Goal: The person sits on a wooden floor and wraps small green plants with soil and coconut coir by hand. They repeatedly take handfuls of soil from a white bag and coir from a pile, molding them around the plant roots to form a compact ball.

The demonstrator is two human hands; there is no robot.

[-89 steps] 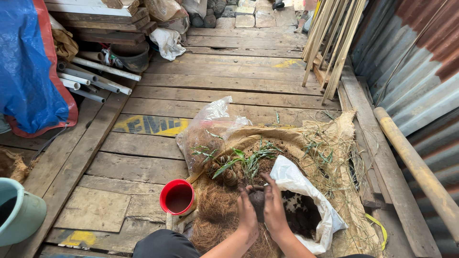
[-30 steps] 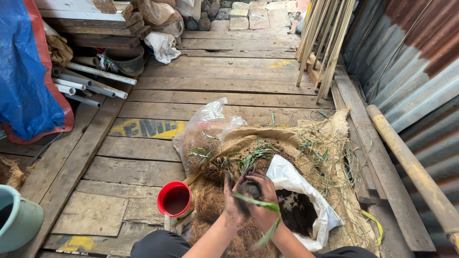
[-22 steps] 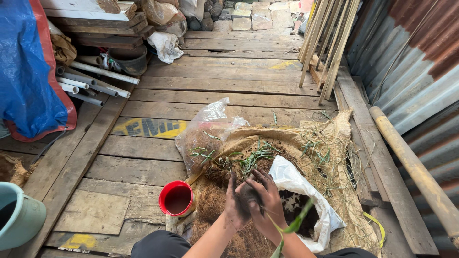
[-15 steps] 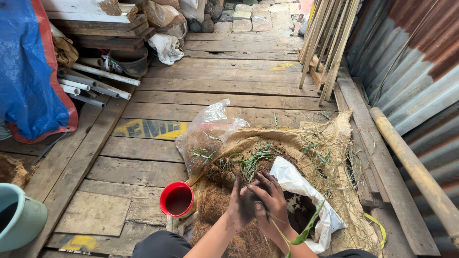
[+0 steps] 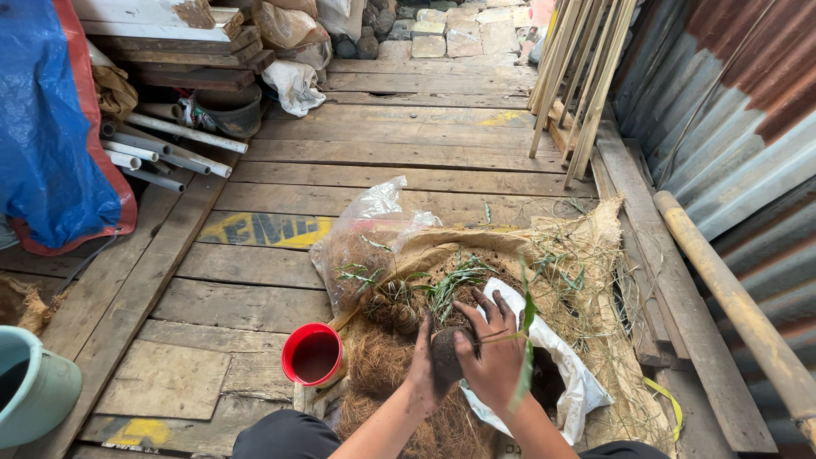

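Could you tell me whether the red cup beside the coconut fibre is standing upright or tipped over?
Upright. The red cup shows its round open mouth facing up, resting on the wooden floor.

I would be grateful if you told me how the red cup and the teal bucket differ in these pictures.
The red cup is small and fully in view; the teal bucket is far larger and cut off by the frame's left edge. The red cup stands close to the left hand, beside the brown fibre pile; the teal bucket sits well away. Both stand upright and open-topped on the plank floor.
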